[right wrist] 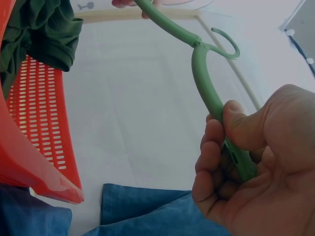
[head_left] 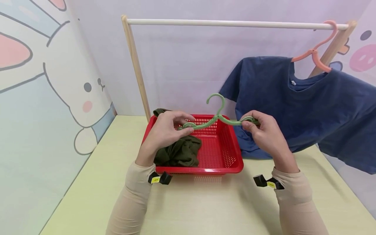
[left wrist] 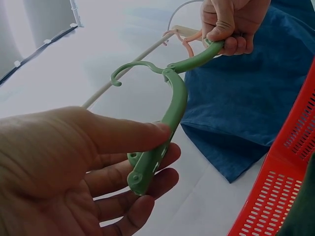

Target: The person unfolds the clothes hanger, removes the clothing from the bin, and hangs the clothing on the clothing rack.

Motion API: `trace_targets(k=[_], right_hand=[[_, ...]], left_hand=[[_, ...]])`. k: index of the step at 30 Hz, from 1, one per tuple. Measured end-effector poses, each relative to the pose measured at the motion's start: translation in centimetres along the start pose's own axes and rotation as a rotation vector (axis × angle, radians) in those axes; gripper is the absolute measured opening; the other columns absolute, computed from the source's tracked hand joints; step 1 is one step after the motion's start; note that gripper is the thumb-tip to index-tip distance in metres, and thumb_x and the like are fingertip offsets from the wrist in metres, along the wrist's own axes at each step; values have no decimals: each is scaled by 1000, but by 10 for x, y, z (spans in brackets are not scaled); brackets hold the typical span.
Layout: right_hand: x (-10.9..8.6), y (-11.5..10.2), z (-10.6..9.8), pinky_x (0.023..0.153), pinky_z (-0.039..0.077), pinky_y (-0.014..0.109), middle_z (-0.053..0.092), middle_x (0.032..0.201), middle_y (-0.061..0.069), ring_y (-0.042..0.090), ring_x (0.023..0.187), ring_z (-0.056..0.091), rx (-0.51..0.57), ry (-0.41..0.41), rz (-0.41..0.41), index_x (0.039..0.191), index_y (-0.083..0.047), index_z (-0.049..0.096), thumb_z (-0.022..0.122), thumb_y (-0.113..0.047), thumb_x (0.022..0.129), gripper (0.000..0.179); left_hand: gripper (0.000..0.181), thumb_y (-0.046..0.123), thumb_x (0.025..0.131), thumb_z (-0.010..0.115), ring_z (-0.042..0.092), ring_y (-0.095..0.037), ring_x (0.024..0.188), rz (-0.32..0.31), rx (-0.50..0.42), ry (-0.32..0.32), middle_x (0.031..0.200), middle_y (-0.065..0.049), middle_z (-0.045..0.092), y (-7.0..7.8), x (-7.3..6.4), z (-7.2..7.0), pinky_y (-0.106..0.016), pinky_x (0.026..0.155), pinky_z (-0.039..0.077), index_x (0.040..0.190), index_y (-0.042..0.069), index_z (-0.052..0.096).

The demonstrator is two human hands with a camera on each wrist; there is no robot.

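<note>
A green folding clothes hanger (head_left: 210,122) is held level between both hands above the red basket, its hook upward. My left hand (head_left: 168,130) pinches the hanger's left arm between thumb and fingers near the tip. My right hand (head_left: 263,132) grips the opposite arm, with fingers curled around its end in the right wrist view. Below, a crumpled dark green garment (head_left: 179,153) lies in the left part of the red basket (head_left: 199,170), partly hidden behind my left hand.
Behind stands a rack with a white rail (head_left: 220,23) and wooden posts (head_left: 137,65). A navy T-shirt (head_left: 282,101) hangs at its right end on a pink hanger (head_left: 318,58), draping beside the basket. A pale yellow table (head_left: 202,205) lies beneath everything.
</note>
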State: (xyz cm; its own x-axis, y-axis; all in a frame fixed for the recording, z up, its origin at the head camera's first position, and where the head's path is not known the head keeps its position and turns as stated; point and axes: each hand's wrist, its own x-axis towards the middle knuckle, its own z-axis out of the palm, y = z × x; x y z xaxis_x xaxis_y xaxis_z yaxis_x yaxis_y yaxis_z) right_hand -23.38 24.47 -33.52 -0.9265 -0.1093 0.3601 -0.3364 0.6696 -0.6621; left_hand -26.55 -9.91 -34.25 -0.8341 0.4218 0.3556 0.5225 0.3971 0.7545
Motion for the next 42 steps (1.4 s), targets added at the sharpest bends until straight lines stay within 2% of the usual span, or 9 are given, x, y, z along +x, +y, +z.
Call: trace_targets(k=[3,8,14,21,28,33,37,39,42], right_hand=[[0,1,1,65,49,26,64,93,13,28,83,56,6,-1,3,115,-2,74,68,-6,110,9],[1,0,3,65,48,26,64,92,13,28,82,56,8,2,2,115,-2,74,68,-7,111,8],[1,0,6,64,47,25,61,91,13,26,80,54,14,0,2,116,-1,73,67,-6,111,9],[0,0,8,65,47,25,61,90,13,26,79,54,22,13,-11,116,-1,73,67,-5,111,9],[-1,-4,9,66,50,24,60,91,13,28,81,56,33,36,-13,116,-2,73,67,-7,111,8],[0,-5,11,66,50,23,60,92,13,27,81,55,51,50,-27,116,-2,73,68,-6,111,8],[0,-5,14,61,46,25,57,89,13,25,77,52,69,24,-33,116,-2,73,70,-6,109,8],[0,-6,14,64,49,25,59,91,12,25,81,54,73,-3,-30,118,-4,72,71,-8,109,10],[0,-6,14,72,54,23,64,96,12,26,89,59,76,-58,-22,120,-5,72,73,-12,109,13]], left_hand=[[29,11,95,90,65,-22,78,-8,6,-6,93,2,82,0,1,1,-36,71,52,123,12,83],[30,11,95,90,70,-20,78,-21,0,-20,94,1,82,0,1,3,-35,69,53,124,10,82],[30,12,95,90,73,-18,85,-22,11,-22,95,1,81,-1,2,4,-36,71,54,124,12,82],[29,12,96,89,73,-18,86,-22,21,-23,94,1,81,0,2,5,-37,73,55,124,12,83],[26,14,98,87,65,-21,79,-13,43,-11,99,0,80,1,3,7,-36,71,53,123,11,83],[25,19,102,84,62,-22,85,9,9,-17,102,0,78,2,5,16,-37,74,51,125,11,83],[24,22,102,84,67,-20,96,24,-26,-24,104,1,80,2,8,24,-38,80,54,123,11,84],[22,22,101,85,68,-19,103,22,-33,-9,107,3,81,2,8,25,-37,82,54,121,11,85],[19,21,100,86,66,-20,98,1,-54,20,103,4,82,1,7,22,-37,75,52,118,12,86]])
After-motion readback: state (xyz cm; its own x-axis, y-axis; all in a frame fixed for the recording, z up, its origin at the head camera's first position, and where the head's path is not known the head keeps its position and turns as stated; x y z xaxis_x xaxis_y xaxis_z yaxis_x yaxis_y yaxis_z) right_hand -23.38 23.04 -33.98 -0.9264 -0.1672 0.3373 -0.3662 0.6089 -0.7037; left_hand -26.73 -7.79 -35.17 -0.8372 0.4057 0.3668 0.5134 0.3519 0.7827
